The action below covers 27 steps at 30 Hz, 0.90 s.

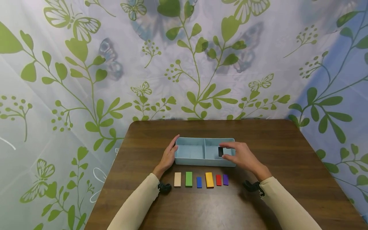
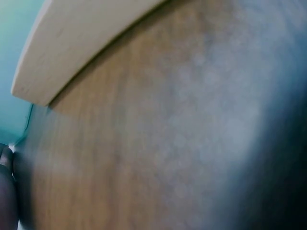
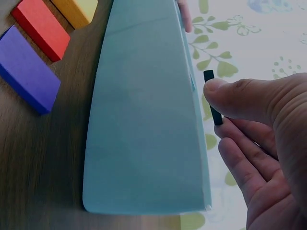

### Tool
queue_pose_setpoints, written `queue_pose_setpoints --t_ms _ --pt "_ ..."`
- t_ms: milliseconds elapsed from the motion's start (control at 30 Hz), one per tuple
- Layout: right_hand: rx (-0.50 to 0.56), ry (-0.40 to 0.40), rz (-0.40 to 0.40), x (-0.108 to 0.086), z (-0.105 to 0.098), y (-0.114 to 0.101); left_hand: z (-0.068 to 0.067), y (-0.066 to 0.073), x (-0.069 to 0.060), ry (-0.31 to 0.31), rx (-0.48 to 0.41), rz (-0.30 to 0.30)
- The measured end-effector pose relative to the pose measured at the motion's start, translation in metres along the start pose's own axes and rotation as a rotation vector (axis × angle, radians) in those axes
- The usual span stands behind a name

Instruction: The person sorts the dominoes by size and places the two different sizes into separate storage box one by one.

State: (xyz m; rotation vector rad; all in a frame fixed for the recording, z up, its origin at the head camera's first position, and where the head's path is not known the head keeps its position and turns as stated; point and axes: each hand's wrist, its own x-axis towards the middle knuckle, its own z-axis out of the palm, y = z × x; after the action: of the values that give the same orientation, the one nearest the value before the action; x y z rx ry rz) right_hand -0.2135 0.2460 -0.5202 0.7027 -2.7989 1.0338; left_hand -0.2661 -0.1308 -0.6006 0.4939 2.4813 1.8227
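My right hand (image 1: 240, 156) pinches a small black block (image 1: 220, 151) between thumb and fingers, above the right compartment of a light blue two-compartment box (image 1: 205, 162). In the right wrist view the block (image 3: 213, 98) stands on edge between the thumb and a fingertip, above the box's rim. Against the left end of the box rests my left hand (image 1: 169, 155), its fingers stretched along the wall. In front of the box lie blocks in a row: beige (image 1: 177, 179), green (image 1: 188, 179), blue (image 1: 199, 182), yellow (image 1: 209, 180), red (image 1: 218, 180) and purple (image 1: 225, 179).
The box and blocks are on a brown wooden table (image 1: 155, 131). A curtain (image 1: 184, 89) with green leaves and butterflies hangs behind it. Each wrist wears a black band, and an upright divider (image 1: 205, 148) splits the box in two.
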Motion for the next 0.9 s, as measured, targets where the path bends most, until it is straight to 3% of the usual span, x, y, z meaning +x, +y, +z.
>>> queue_pose_setpoints --t_ms 433,667,900 --pt "0.022 -0.042 0.012 0.023 0.022 0.001 0.001 0.002 -0.002 0.021 -0.005 0.003" --pt "0.047 -0.069 0.034 0.036 0.033 0.004 0.001 -0.010 -0.001 0.011 0.021 0.065" --pt "0.053 -0.103 0.055 0.050 0.039 0.007 0.001 0.000 -0.001 0.010 0.009 0.020"
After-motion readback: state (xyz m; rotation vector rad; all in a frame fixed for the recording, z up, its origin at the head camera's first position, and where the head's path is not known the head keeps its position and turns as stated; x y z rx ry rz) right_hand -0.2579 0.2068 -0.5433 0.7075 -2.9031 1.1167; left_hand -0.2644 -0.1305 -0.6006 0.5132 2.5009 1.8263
